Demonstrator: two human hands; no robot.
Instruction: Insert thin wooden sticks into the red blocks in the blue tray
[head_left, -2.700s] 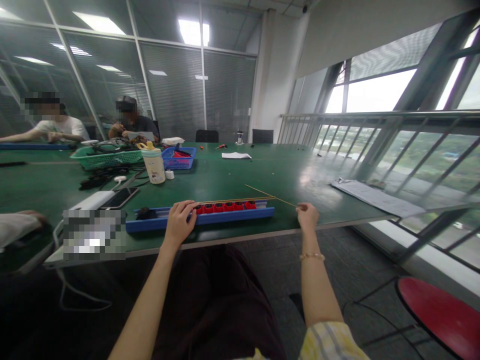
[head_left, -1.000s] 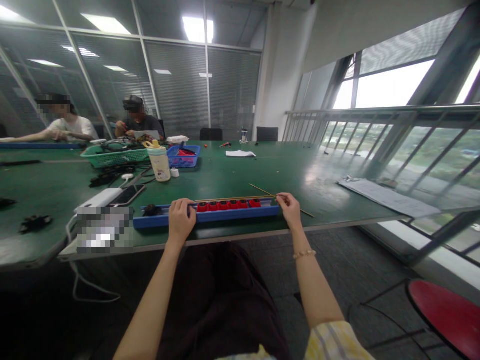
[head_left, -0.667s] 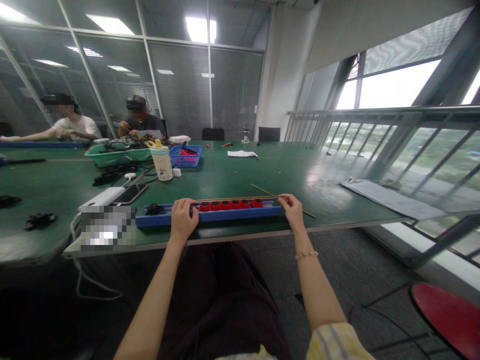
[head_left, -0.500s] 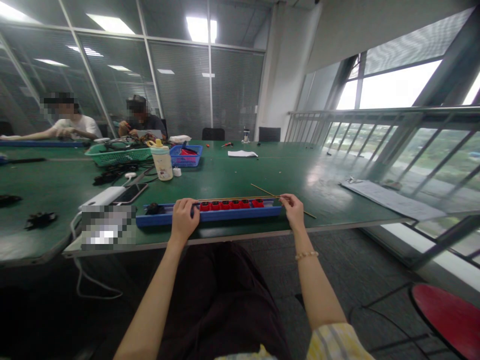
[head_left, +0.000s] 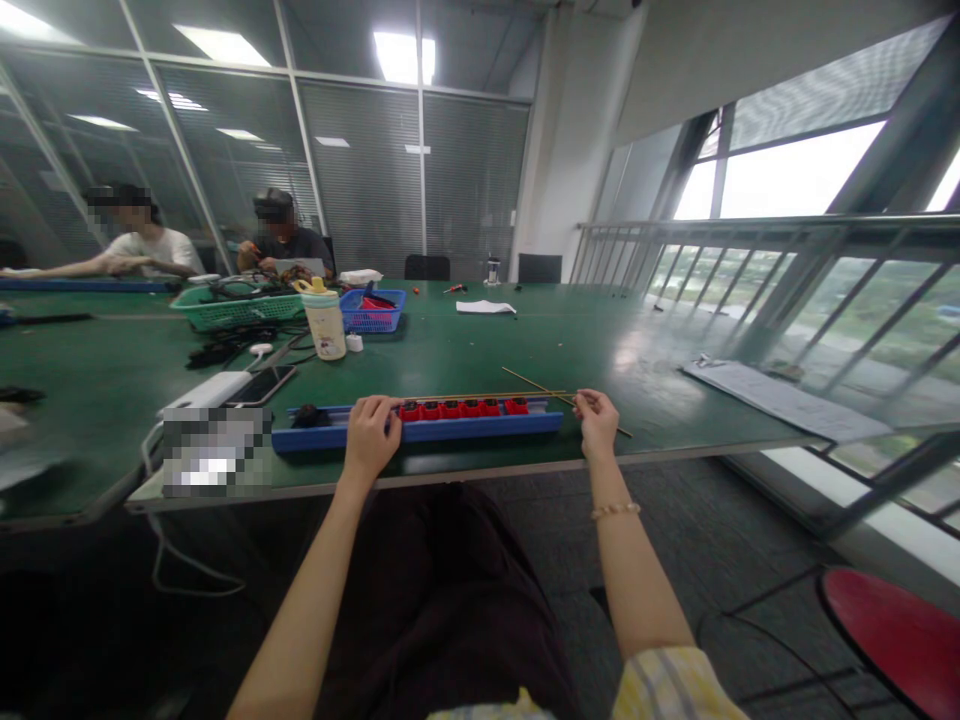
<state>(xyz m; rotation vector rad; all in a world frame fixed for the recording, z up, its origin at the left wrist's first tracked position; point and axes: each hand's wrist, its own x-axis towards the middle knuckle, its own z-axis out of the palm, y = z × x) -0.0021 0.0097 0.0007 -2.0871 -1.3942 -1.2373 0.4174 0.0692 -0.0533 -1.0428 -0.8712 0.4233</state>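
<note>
Workroom around me, with a long green bench (head_left: 480,340) running away from my lap and a railing (head_left: 757,250) along the windows on the right. At the upper left, two co-workers (head_left: 281,235) (head_left: 142,245) sit at the far end, each busy with their own hands. Beyond my tray stand a green basket (head_left: 221,312), a blue basket (head_left: 373,310) and a bottle (head_left: 324,325). A phone (head_left: 262,385) lies near the tray's left end.

Right in front of me, close to the bench's front edge, sits a blue tray (head_left: 480,427) holding a row of red blocks (head_left: 457,408). A thin long stick (head_left: 480,396) lies along the top of that row, and a second stick (head_left: 540,382) crosses near its right end.

My left hand (head_left: 369,438) is curled over the tray at the row's left end; my fingers hide whether they grip the stick or the tray. My right hand (head_left: 597,422) is nearly closed, pinching the long stick near its right end.

That pinch is light, so an uneven pull could bow the stick or let it slip. The crossing stick could snag it, and a knock could send the tray over the edge.
</note>
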